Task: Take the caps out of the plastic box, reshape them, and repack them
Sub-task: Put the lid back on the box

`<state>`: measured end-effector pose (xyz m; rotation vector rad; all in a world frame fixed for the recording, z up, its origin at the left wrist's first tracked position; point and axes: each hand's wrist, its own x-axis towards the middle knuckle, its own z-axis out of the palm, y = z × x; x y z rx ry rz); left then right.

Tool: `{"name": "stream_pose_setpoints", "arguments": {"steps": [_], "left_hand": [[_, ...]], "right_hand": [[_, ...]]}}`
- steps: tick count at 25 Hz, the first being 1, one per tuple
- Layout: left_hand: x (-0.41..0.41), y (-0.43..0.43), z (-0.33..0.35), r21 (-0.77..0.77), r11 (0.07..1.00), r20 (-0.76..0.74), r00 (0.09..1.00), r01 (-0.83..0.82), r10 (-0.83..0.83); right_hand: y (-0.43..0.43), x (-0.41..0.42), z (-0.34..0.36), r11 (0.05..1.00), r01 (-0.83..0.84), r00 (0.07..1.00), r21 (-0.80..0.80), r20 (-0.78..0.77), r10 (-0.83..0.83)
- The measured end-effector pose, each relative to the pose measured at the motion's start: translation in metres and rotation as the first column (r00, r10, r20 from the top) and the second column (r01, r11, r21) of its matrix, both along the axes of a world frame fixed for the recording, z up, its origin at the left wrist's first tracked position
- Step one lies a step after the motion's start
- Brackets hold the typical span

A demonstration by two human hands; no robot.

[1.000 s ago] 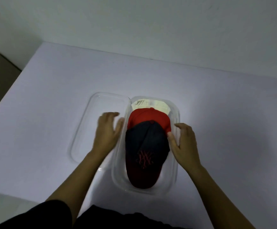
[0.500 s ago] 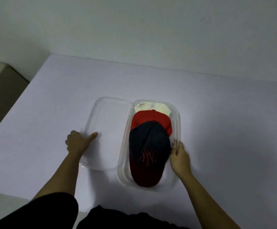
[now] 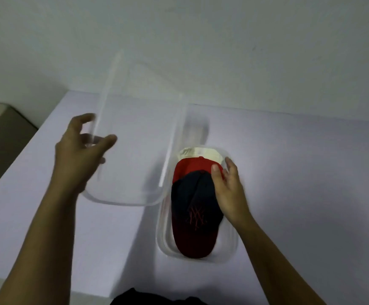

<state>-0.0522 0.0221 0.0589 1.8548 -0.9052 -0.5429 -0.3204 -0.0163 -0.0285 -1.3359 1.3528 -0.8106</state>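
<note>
Caps (image 3: 193,216) lay stacked in the plastic box (image 3: 229,254) on the worktop (image 3: 300,194): navy cap (image 3: 190,194) on top, red cap (image 3: 188,168) beneath, cream cap (image 3: 198,151) at the far end. Your left hand (image 3: 80,155) pinched the clear lid (image 3: 135,150) by its edge, tilted in the air; a loose hold could drop it onto the box. Your right hand (image 3: 227,190) rested with relaxed fingers on the navy cap; lifting that one carelessly might drag the red cap along and dent its crown.

One head-worn camera looks forward and down, close over the bench (image 3: 300,183). The wall (image 3: 201,40) fills the top.
</note>
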Motion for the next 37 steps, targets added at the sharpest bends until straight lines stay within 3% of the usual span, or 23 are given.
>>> {"name": "stream_pose_setpoints", "arguments": {"steps": [2,4,6,11,14,19,27,34,37], "left_hand": [[-0.033,-0.003,0.004,-0.038,0.995,-0.117,0.988,0.095,-0.099],[-0.06,-0.004,-0.011,0.021,0.981,-0.219,0.958,0.192,-0.183],[-0.078,-0.005,-0.036,0.117,0.965,-0.27,0.943,0.233,-0.195],[-0.105,-0.002,-0.107,0.242,0.935,-0.171,0.96,0.259,-0.222],[-0.111,0.003,-0.136,0.26,0.903,-0.134,0.939,0.342,-0.317],[-0.112,-0.003,-0.158,0.386,0.837,0.022,0.903,0.388,-0.429],[-0.111,-0.006,-0.161,0.385,0.86,0.106,0.909,0.335,-0.402],[-0.104,-0.004,-0.171,0.353,0.862,0.156,0.885,0.365,-0.439],[-0.106,-0.006,-0.174,0.354,0.871,0.178,0.89,0.34,-0.419]], "right_hand": [[-0.009,0.004,0.016,0.996,0.034,0.984,0.087,0.172,-0.049],[-0.018,-0.005,0.025,0.991,0.101,0.951,0.091,0.283,-0.123],[-0.02,-0.019,0.023,0.989,0.138,0.97,0.06,0.195,-0.148],[0.005,-0.035,-0.026,0.976,0.189,0.98,0.106,-0.09,-0.18],[0.009,-0.035,-0.049,0.972,0.184,0.975,0.148,-0.156,-0.16],[0.003,-0.034,-0.07,0.955,0.192,0.977,0.225,-0.136,-0.164],[0.002,-0.033,-0.077,0.94,0.191,0.981,0.281,-0.052,-0.184],[0.002,-0.032,-0.083,0.964,0.191,0.982,0.187,-0.042,-0.186],[0.001,-0.028,-0.088,0.97,0.206,0.97,0.129,-0.158,-0.185]]}}
